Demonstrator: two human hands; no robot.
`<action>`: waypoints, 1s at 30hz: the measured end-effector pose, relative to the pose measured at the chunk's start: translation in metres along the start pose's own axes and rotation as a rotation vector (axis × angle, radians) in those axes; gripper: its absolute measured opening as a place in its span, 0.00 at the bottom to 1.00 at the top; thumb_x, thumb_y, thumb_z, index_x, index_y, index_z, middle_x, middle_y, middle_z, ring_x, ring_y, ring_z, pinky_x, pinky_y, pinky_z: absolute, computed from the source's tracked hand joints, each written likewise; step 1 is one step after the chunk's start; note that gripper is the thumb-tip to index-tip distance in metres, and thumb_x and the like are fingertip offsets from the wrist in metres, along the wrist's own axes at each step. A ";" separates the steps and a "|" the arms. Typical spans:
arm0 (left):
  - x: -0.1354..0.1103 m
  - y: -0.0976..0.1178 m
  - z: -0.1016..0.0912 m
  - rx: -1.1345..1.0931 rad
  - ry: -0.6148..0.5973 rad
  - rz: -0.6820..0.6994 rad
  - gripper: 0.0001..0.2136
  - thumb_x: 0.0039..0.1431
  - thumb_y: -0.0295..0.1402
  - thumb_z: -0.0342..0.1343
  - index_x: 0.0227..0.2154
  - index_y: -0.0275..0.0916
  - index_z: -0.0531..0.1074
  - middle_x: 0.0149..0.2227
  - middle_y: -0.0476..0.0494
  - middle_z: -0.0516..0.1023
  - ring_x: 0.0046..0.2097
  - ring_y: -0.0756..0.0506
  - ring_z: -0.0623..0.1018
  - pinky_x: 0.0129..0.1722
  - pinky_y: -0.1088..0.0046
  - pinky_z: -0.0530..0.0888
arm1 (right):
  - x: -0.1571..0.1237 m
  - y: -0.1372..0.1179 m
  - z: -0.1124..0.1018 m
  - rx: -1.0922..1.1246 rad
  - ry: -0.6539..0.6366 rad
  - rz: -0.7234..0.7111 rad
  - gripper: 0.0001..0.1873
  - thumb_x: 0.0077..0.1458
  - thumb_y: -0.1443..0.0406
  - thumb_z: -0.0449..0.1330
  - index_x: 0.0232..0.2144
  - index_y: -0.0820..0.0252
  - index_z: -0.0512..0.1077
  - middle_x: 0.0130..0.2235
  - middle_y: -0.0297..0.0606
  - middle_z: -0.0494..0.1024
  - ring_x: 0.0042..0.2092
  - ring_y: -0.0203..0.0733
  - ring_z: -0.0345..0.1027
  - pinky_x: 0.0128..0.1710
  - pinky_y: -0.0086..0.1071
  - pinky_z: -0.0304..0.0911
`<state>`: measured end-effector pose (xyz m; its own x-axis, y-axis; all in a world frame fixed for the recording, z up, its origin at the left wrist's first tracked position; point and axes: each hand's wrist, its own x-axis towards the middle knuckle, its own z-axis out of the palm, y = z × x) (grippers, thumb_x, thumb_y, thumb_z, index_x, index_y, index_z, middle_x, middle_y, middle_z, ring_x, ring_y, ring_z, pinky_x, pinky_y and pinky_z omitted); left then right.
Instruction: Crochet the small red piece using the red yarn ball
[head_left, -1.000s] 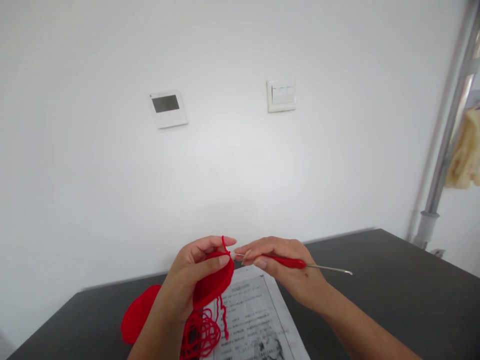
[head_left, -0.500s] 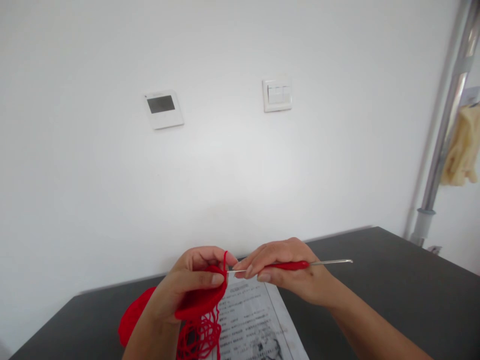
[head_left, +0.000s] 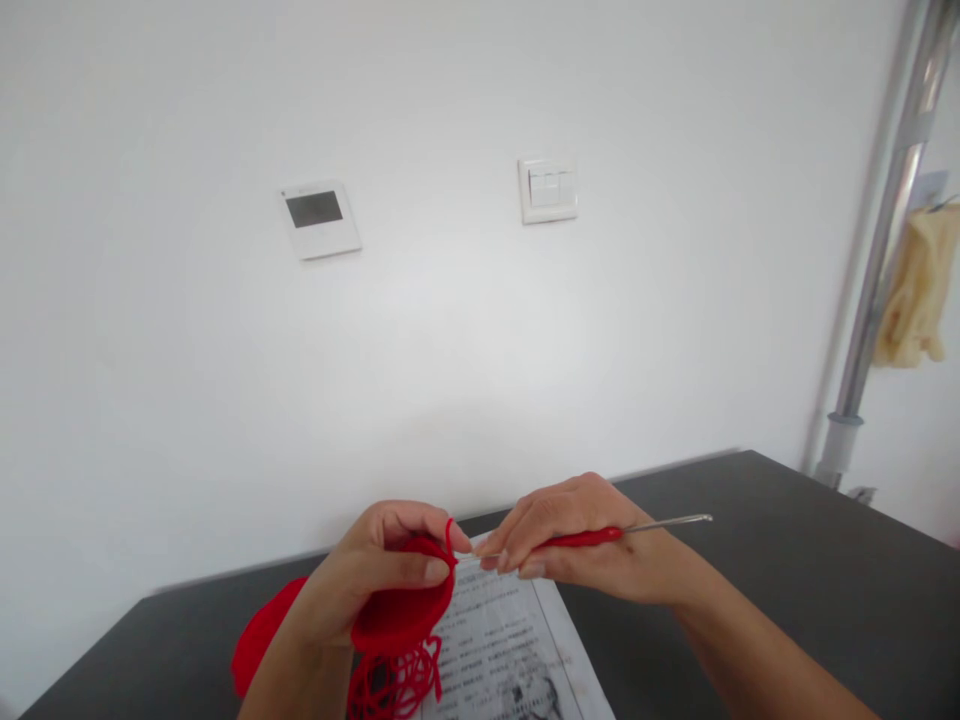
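Observation:
My left hand (head_left: 375, 560) pinches a red crochet piece (head_left: 401, 615) between thumb and fingers. A strand of red yarn (head_left: 449, 535) runs up over the left index finger. My right hand (head_left: 577, 540) is closed around a crochet hook (head_left: 581, 538) with a red grip and metal ends. One end of the hook meets the edge of the crochet piece near the left thumb; its tip is too small to make out. The other end sticks out to the right past the hand. Loose red yarn (head_left: 394, 682) lies tangled below the piece.
A red yarn ball (head_left: 262, 630) sits behind my left forearm on the dark table (head_left: 750, 560). Beneath my hands lies a printed sheet (head_left: 517, 640). The white wall holds a thermostat panel (head_left: 319, 220) and a switch (head_left: 549, 190). A metal pole (head_left: 874, 270) stands at right.
The hook's outer end has tilted slightly upward as my right hand turned. The crochet piece has shifted a little lower with its face tipped more towards me. Both hands keep their holds.

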<state>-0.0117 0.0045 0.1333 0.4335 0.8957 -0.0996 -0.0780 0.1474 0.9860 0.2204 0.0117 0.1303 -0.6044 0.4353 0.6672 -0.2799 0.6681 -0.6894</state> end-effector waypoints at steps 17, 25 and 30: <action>-0.003 0.006 0.002 0.300 -0.193 0.172 0.04 0.40 0.31 0.67 0.22 0.38 0.81 0.23 0.47 0.74 0.24 0.51 0.69 0.24 0.75 0.63 | -0.001 0.027 0.007 0.701 -0.023 0.177 0.06 0.55 0.67 0.63 0.32 0.69 0.76 0.36 0.48 0.81 0.35 0.43 0.78 0.33 0.35 0.75; -0.001 0.001 0.003 0.213 -0.298 0.141 0.05 0.39 0.32 0.69 0.22 0.37 0.81 0.23 0.47 0.74 0.26 0.49 0.70 0.28 0.73 0.64 | 0.001 0.032 0.016 0.835 -0.025 0.184 0.11 0.53 0.64 0.65 0.29 0.70 0.75 0.32 0.48 0.82 0.31 0.44 0.79 0.29 0.33 0.75; 0.000 -0.002 0.004 0.131 -0.196 0.168 0.08 0.38 0.35 0.69 0.20 0.36 0.79 0.21 0.48 0.72 0.24 0.51 0.68 0.26 0.73 0.60 | 0.006 0.037 0.025 0.954 0.077 0.157 0.11 0.54 0.63 0.64 0.29 0.69 0.73 0.30 0.47 0.82 0.29 0.44 0.79 0.25 0.30 0.74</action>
<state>-0.0082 0.0026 0.1318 0.5909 0.8026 0.0819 -0.0522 -0.0633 0.9966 0.1876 0.0243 0.1015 -0.6460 0.5385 0.5410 -0.7078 -0.1572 -0.6887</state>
